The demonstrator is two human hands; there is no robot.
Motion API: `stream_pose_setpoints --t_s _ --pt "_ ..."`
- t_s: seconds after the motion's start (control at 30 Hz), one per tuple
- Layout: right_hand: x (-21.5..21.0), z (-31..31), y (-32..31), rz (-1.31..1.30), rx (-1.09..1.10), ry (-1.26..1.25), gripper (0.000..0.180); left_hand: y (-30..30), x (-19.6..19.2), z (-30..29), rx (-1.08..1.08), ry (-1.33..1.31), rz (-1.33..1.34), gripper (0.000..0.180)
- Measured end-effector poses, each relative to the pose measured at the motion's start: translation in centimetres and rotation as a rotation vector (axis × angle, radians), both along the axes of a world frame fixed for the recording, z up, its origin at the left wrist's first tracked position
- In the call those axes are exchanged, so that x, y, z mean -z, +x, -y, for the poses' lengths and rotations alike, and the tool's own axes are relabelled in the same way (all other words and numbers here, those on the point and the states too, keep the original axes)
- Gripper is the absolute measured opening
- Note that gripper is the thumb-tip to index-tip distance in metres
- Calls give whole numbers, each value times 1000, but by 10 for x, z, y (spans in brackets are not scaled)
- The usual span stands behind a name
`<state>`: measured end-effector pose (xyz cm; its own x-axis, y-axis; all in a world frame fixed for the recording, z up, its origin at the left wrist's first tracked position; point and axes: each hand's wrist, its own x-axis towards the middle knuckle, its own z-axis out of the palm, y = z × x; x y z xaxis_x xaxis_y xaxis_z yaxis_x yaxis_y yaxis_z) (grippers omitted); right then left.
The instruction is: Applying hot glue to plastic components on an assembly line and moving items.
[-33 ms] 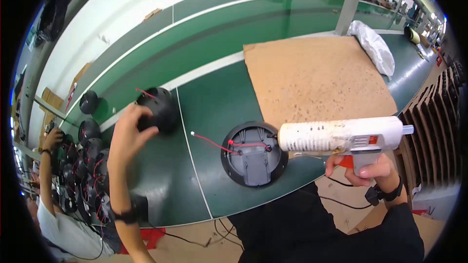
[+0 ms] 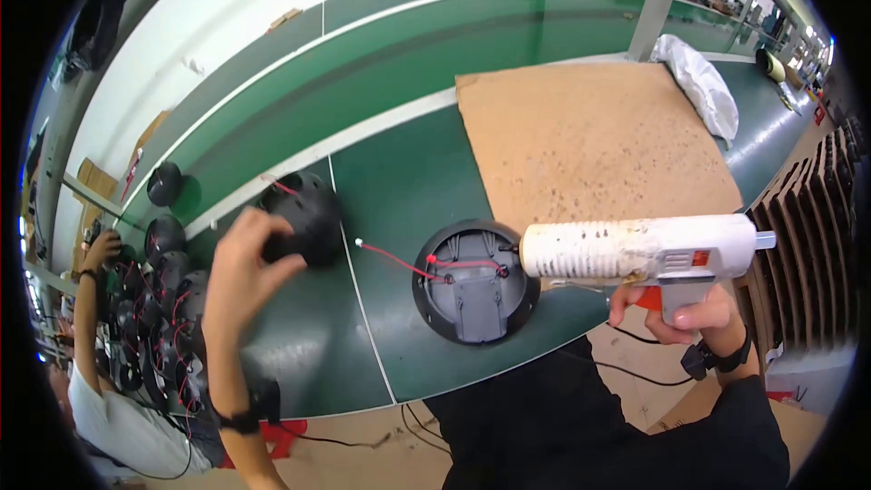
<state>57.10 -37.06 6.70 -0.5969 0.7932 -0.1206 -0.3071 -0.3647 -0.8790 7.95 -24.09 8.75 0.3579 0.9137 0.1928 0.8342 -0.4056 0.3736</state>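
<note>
A: Where is the case (image 2: pixel 479 310) found?
B: It is placed on the green bench (image 2: pixel 318 336), near the front edge, with its grey inside turned upward. Red wires (image 2: pixel 393 259) are fixed in it, and one is led out over the left rim to a small white plug (image 2: pixel 359 242).

A: And the gun (image 2: pixel 635 248)?
B: It is held just to the right of the case, and its nozzle (image 2: pixel 514 254) is pointed at the upper right rim. Whether the rim is touched cannot be told.

A: By what is it held?
B: The handle is grasped by the right hand (image 2: pixel 697 318), with the fingers closed around it and one finger laid at the orange trigger (image 2: pixel 650 299).

A: How is the left hand (image 2: pixel 247 268) kept?
B: The fingers are curved but loose, and the thumb is held apart from them. Just beside them a black second case (image 2: pixel 313 222) is seen; because of blur, contact cannot be told.

A: What is seen farther out?
B: Beyond the gun, spotted cardboard (image 2: pixel 590 136) is laid, with a white bag (image 2: pixel 699 86) at its far right corner. At the left, many black shells (image 2: pixel 168 245) are gathered near another person's hand (image 2: pixel 102 249). At the right, brown boards (image 2: pixel 812 218) are ranged in a row.
</note>
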Motion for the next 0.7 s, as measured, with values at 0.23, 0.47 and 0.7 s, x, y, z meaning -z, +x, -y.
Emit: stream_pose_setpoints --t_s 0.23,0.47,0.7 --pt "-25 -21 -40 145 6 58 44 78 8 137 115 65 62 39" --pt "-40 -4 -90 143 134 284 51 5 -18 97 28 188 502 15" --pt "-79 -39 -130 515 -144 171 46 -13 3 26 260 -131 244 25"
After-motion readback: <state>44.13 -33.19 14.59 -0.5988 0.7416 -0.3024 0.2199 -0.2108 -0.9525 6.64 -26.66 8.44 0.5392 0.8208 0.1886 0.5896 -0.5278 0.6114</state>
